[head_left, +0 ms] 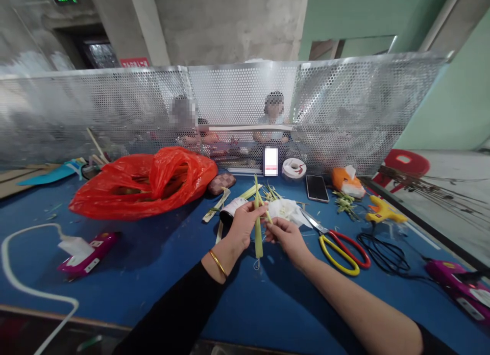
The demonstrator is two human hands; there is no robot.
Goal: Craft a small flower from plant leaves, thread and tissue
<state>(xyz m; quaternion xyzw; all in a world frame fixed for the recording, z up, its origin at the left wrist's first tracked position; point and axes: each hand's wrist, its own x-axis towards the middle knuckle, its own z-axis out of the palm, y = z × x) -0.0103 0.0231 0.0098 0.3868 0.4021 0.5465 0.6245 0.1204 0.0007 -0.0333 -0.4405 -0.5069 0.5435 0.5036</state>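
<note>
My left hand (242,226), with a gold bangle at the wrist, pinches a narrow pale-green leaf strip (258,227) that stands nearly upright over the blue table (161,253). My right hand (288,237) meets it from the right and grips the same strip near its middle. The strip's lower end hangs just above the tabletop. A white flower-like bundle (285,210) lies just behind my right hand. Red-and-yellow scissors (337,245) rest on the table to the right of that hand.
A red plastic bag (145,184) fills the left middle. A phone (316,187), tape roll (294,168), yellow glue gun (383,210) and black cord (385,253) lie to the right. Purple devices (90,253) (457,286) sit at both sides. A perforated metal screen (344,105) backs the table; two people sit behind it.
</note>
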